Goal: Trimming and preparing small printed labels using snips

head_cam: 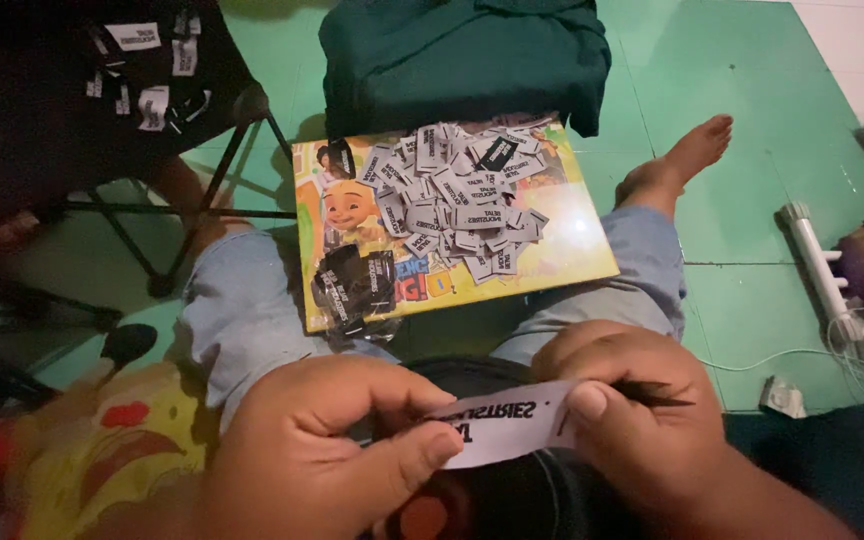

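From the head camera, looking down into the lap: both hands were up close and working one white label strip (507, 428). The left hand (317, 455) had it pinched, thumb over the near end, fingers curled shut around it. The right hand (632, 420) was closed on the far end too, thumb pressed flat on the strip, with something thin and dark (652, 393) poking out past the fingers; possibly a blade or a thread, the blur made it hard to call.

As for progress, a good heap of loose grey-white labels (457, 200) sat piled on a bright yellow cartoon board (572, 250) resting across the knees, so plenty looked already handled. A smaller bunch of black labels (355, 285) lay at the board's near left corner, apart from the heap. How many were left to do could not be told from here.

Around it all: a folded dark green cloth (462, 55) lay just beyond the board on the green floor (742, 130), a black folding chair (102, 90) carrying a few more labels stood to the left, and a white power strip (820, 262) with cables lay well off to the right. A bare foot (682, 160) stretched out beside the board. Nothing blocked the hands.
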